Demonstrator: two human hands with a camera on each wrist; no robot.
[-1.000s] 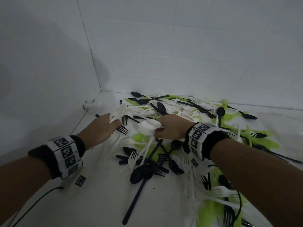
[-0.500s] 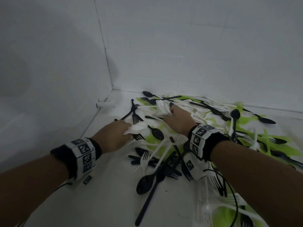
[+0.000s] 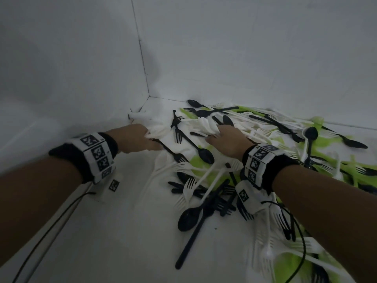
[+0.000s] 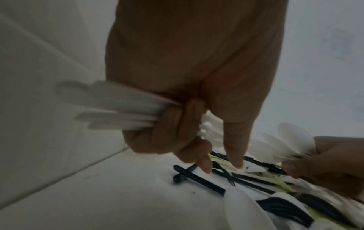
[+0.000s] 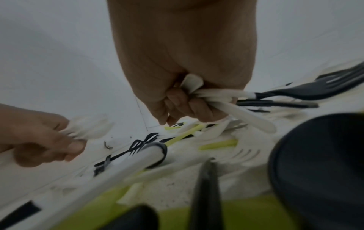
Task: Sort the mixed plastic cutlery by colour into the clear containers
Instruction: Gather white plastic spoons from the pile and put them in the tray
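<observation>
A heap of white, black and green plastic cutlery [image 3: 255,152] covers the white floor near the tiled corner. My left hand [image 3: 136,137] grips a bundle of white cutlery [image 4: 118,109], its handles sticking out past the curled fingers [image 4: 173,124]. The index finger and thumb reach down to the pieces at the heap's left edge. My right hand [image 3: 226,137] lies further right, on the heap, and holds a bunch of white spoons [image 3: 206,124]; in the right wrist view their handles [image 5: 226,99] sit in the curled fingers. No clear container is in view.
Tiled walls [image 3: 91,68] meet in a corner [image 3: 145,82] just behind the heap. A black spoon [image 3: 188,218] and a long black handle [image 3: 193,235] lie at the near side. Cables [image 3: 51,227] run from both wrists. Bare floor [image 3: 122,231] stretches front left.
Both hands have moved away from me, deeper toward the corner. The left hand has dropped to the heap's left edge; the right has gone further back on the heap, still holding white spoons.
</observation>
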